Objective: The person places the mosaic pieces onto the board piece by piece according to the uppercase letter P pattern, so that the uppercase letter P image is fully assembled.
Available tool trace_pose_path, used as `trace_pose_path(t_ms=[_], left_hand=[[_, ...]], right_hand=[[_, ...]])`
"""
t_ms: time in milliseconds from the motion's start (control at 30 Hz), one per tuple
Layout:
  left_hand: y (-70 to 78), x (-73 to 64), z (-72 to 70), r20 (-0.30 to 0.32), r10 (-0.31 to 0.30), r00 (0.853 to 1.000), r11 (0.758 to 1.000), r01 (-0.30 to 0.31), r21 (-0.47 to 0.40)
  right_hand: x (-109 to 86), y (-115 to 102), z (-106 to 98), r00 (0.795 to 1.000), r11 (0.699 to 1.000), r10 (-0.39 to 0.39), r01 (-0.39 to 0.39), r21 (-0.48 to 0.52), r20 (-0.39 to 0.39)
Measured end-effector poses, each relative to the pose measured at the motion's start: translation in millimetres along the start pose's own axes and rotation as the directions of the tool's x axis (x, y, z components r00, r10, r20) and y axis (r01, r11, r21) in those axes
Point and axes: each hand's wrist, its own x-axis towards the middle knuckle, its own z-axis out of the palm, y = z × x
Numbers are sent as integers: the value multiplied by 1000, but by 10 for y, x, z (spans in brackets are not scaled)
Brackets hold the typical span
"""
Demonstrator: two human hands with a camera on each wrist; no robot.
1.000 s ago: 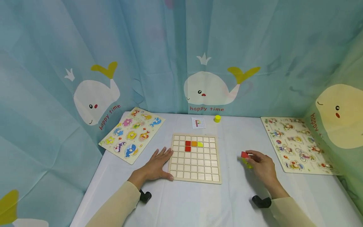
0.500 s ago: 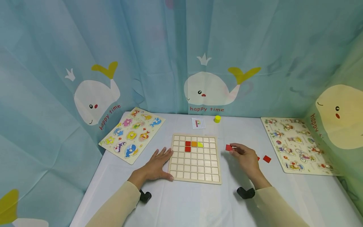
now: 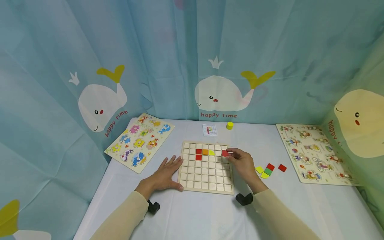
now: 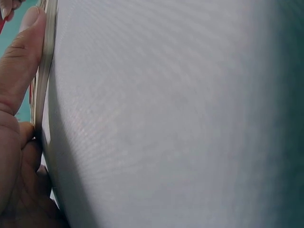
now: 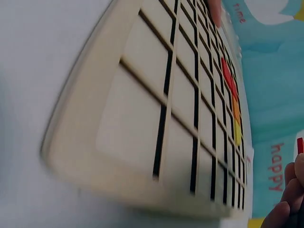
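Observation:
A wooden grid board [image 3: 207,173] lies in the middle of the table, with two red tiles [image 3: 199,157], an orange tile [image 3: 205,152] and a yellow tile with a rounded corner [image 3: 211,152] set in its upper cells. My left hand [image 3: 165,175] rests flat with spread fingers at the board's left edge; its thumb [image 4: 21,57] lies along the board's side in the left wrist view. Over the board's upper right, my right hand [image 3: 243,165] pinches a red square tile [image 3: 224,153] between thumb and fingers. The right wrist view catches this hand [image 5: 289,190] at its edge.
Loose red [image 3: 282,168], green and yellow tiles [image 3: 259,169] lie right of the board. Behind it are a small pattern card [image 3: 209,130] and a yellow cylinder [image 3: 229,125]. Picture puzzle boards lie at the left [image 3: 139,143] and right [image 3: 318,153]. Curtains [image 3: 168,60] surround the table.
My right hand has carried the red tile leftward from the loose tiles to above the board's right side, uncovering the pile. The left hand has stayed in place.

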Motion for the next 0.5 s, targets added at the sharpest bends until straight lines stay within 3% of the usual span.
trace_pose_path(t_ms=[500], left_hand=[[19, -16, -16, -2, 6, 1000, 1000, -6, -22]], right_hand=[[26, -151, 412, 995, 997, -63, 60, 42, 82]])
